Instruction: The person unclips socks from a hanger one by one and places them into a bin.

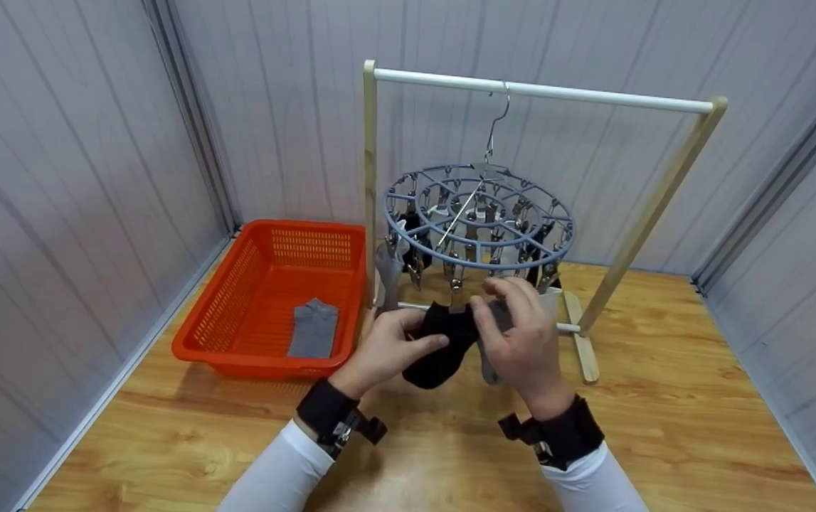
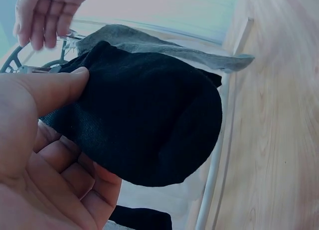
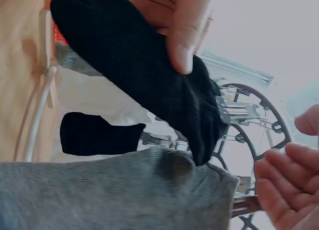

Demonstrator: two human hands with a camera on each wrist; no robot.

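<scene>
A black sock [image 1: 433, 371] hangs by its cuff from a metal clip [image 1: 456, 290] at the front of the round blue-grey clip hanger [image 1: 477, 264]. My left hand [image 1: 388, 348] pinches this sock near the cuff, thumb on the near side and fingers behind it. Right of the clip is my right hand [image 1: 527, 340], its fingers loosely bent and apart from the sock in the right wrist view. A grey sock [image 3: 99, 197] hangs just beside the black one, partly hidden behind my right hand in the head view.
An orange basket [image 1: 219, 358] on the left holds one grey sock [image 1: 314, 329]. The hanger hooks over the white bar [image 1: 557, 92] of a wooden-legged stand [image 1: 653, 220]. More socks, black, grey and white, hang around the ring. Pale panel walls enclose the wooden table [image 1: 678, 419].
</scene>
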